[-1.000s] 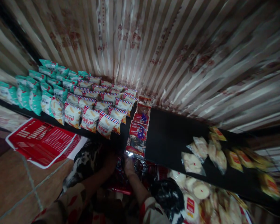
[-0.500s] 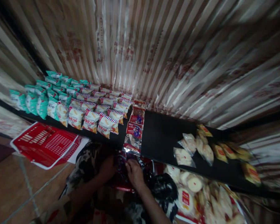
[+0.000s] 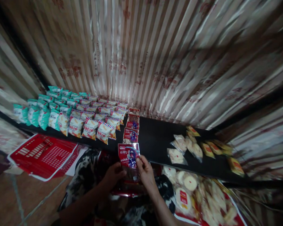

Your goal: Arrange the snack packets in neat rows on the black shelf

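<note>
A red and purple snack packet (image 3: 128, 157) with a see-through lower part is held upright at the shelf's front edge. My right hand (image 3: 146, 174) pinches its right edge, thumb in front. At its lower left edge my left hand (image 3: 114, 176) is closed, thumb across the front of the packet; its other fingers are partly hidden. Just behind it, on the black shelf, lies a column of matching packets (image 3: 130, 135). Below my hands, on my lap, is a dark red shiny bundle (image 3: 129, 192), mostly in shadow.
Rows of white and orange snack bags (image 3: 89, 127) and teal bags (image 3: 33, 116) stand on the left. Clear-wrapped snacks (image 3: 176, 156) and yellow packets (image 3: 235, 166) lie on the right of the black shelf (image 3: 153, 138). Red baskets (image 3: 44, 153) flank my knees; the right one holds wrapped food (image 3: 190, 182).
Both hands have come up from my lap, bringing a snack packet up to the shelf's front edge. The camera view has shifted slightly.
</note>
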`<state>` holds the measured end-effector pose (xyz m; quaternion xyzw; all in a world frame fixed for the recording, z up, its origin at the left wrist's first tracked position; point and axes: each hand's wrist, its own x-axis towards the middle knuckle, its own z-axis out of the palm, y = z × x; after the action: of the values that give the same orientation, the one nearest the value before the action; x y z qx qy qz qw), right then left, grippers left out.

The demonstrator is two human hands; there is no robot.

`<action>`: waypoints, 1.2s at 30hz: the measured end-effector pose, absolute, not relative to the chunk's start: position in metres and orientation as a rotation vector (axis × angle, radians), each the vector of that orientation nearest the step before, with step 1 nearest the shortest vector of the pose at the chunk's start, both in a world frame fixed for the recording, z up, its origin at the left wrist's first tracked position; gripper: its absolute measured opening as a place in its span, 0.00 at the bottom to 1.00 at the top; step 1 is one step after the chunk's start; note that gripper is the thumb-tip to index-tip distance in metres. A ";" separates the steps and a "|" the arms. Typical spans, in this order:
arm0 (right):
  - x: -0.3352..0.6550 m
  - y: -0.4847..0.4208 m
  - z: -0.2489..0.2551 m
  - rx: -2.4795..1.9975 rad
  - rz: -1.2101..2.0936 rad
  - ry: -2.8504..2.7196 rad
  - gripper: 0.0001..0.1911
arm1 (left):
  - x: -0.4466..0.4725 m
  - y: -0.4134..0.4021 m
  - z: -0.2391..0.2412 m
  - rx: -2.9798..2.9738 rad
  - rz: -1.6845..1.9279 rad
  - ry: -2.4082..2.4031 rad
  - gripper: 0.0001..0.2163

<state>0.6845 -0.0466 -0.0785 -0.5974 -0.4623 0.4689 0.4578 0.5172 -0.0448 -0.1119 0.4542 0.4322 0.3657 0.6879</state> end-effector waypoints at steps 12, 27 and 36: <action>0.698 -0.044 -0.079 -1.296 1.390 -0.832 0.34 | 0.550 -0.005 -0.073 0.889 0.974 1.008 0.16; 0.729 0.085 -0.095 -1.426 0.940 -0.852 0.36 | 0.593 0.080 -0.110 1.465 1.081 1.416 0.23; 0.730 0.166 -0.102 -1.292 0.910 -0.959 0.36 | 0.612 0.137 -0.104 1.671 1.057 1.612 0.20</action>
<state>0.7304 0.1659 -0.1024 -0.5580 -0.4139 0.3931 0.6023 0.6121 0.1366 -0.1041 0.6268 0.6045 0.3963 0.2911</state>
